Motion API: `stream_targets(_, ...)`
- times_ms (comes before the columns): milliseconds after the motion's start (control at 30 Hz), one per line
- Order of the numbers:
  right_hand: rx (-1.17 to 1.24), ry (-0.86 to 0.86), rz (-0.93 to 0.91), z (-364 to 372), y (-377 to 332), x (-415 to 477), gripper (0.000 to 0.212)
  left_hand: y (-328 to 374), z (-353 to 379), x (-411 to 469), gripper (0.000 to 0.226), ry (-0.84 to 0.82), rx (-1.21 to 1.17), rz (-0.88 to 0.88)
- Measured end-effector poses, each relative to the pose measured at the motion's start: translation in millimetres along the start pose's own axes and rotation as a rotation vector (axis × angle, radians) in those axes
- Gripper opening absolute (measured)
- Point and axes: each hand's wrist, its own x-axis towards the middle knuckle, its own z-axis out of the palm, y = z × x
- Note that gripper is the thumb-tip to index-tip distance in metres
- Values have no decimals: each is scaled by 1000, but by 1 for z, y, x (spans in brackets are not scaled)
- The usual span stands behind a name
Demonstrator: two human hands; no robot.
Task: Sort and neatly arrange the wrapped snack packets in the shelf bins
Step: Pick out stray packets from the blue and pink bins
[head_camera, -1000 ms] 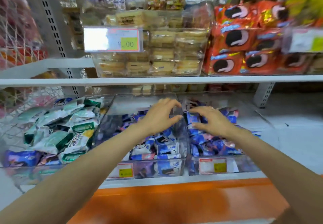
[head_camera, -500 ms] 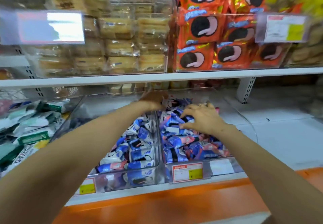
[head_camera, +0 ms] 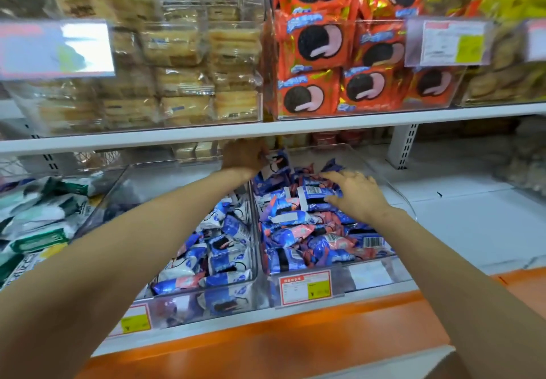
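Observation:
Two clear bins stand side by side on the lower shelf. The middle bin [head_camera: 189, 307] holds several blue-and-white snack packets [head_camera: 224, 248]. In the right bin [head_camera: 393, 272] lie several blue-and-pink packets [head_camera: 298, 231]. My left hand [head_camera: 240, 158] reaches deep under the upper shelf at the back of the two bins and appears to grip an upright blue-and-white packet [head_camera: 276, 164]. My right hand [head_camera: 356, 197] rests with spread fingers on the pile in the right bin, touching a blue packet [head_camera: 314, 194].
A left bin holds green-and-white packets [head_camera: 38, 225]. The upper shelf edge [head_camera: 295, 129] hangs low over the bins, carrying bins of yellow cakes [head_camera: 183, 83] and orange cookie packets [head_camera: 322, 44]. White shelf [head_camera: 461, 219] lies to the right and an orange ledge [head_camera: 266, 346] in front.
The view shifted right and closer. My left hand moved from above the middle bin to the back under the upper shelf. My right hand stayed on the right bin's pile.

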Motion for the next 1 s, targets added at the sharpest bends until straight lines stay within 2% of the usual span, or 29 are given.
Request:
stream_targets(133, 112, 91, -1, -6, 3, 1, 44, 1, -5, -3, 17, 119, -90, 40)
stream_targets(200, 198, 163, 33, -11, 8, -1, 38, 4, -5, -2, 17, 100, -138, 46)
stream_targets(267, 291, 223, 76, -16, 13, -4, 36, 12, -6, -2, 23, -29, -202, 48)
stream_targets(333, 366, 267, 108, -19, 19, -7, 34, 21, -8, -5, 47, -246, -352, 78)
stream_targets(400, 423, 301, 117, -21, 25, -7, 34, 27, -12, -10, 60, -349, -402, 113)
stream_targets(500, 447, 327, 118, -25, 33, -8, 33, 26, -17, -17, 39, -288, -371, 178)
stream_targets(567, 436, 323, 104, -30, 38, -9, 32, 25, -21, -27, 30, -314, -356, 220)
stream_targets(667, 445, 180, 57, -39, 42, -17, 26, 34, -24, -46, 32, -466, -283, 352)
stream_targets(767, 487, -141, -2, -46, 35, -29, 20, 47, -19, -59, 59, -630, -21, 515)
stream_targets(833, 516, -342, -35, -47, 26, -36, 27, 53, -14, -63, 68, -683, 123, 554)
stream_targets(933, 414, -519, -85, -41, 18, -41, 44, 53, -9, -63, 57, -541, 263, 604)
stream_targets(1000, 321, -573, -105, -36, 16, -42, 55, 49, -9, -57, 51, -440, 291, 567)
